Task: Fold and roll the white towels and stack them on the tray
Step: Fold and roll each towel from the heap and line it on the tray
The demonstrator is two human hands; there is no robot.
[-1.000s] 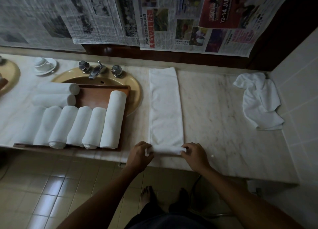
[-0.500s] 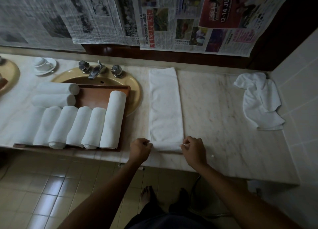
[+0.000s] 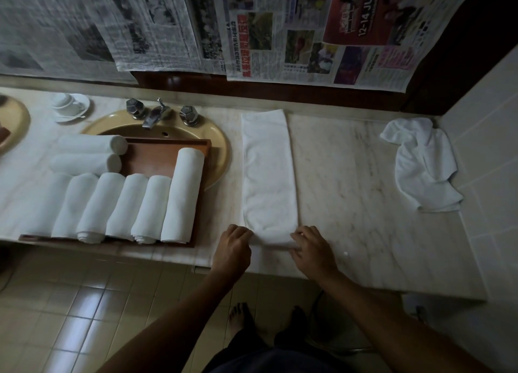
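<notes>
Risking loose, uneven roll:
- tray [image 3: 168,152], left of folded towel [image 3: 267,173], carrying eight rolled towels [image 3: 117,187].
- left hand [image 3: 234,250] and right hand [image 3: 312,250], fingers curled, gripping near end of folded towel; unequal pressure skewing roll.
- crumpled towel [image 3: 420,162], right of folded towel, waiting unfolded.

Obscuring: fingertips tucking under cloth; tray's left edge disappearing under rolls; dim light blurring roll's start.

White towels [image 3: 179,196]; reddish-brown wooden tray [image 3: 161,159]; mustard-yellow sink [image 3: 215,148]; pale veined marble tabletop [image 3: 350,190]; chrome tap [image 3: 152,117]; beige floor tiles [image 3: 84,302].
</notes>
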